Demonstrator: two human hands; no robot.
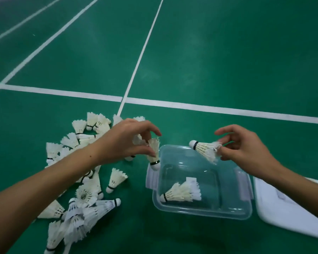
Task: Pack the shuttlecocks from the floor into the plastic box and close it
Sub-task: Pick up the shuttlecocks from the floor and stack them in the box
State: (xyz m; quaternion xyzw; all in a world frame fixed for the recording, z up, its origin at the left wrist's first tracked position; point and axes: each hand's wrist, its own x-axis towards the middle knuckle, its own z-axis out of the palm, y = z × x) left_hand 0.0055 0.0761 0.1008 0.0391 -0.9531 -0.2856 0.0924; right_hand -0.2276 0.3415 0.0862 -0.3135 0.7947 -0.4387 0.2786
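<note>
Left hand [134,139] pinches a shuttlecock [153,153], cork down, over the plastic box [202,212] rim; right hand [242,143] pinches another shuttlecock [206,149], lying level, above the far edge.

Two bare forearms are seen, ending in the left hand [128,142] and the right hand [244,143]. No sleeves, gloves, rings or watch are worn. A small dark mole is visible near the left wrist. Fingernails are kept short.

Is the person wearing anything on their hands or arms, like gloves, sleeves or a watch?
No. The left hand and right hand are bare, without gloves or rings, and both forearms are uncovered to the frame's edge: no sleeves, watch or wristband shows.
</note>
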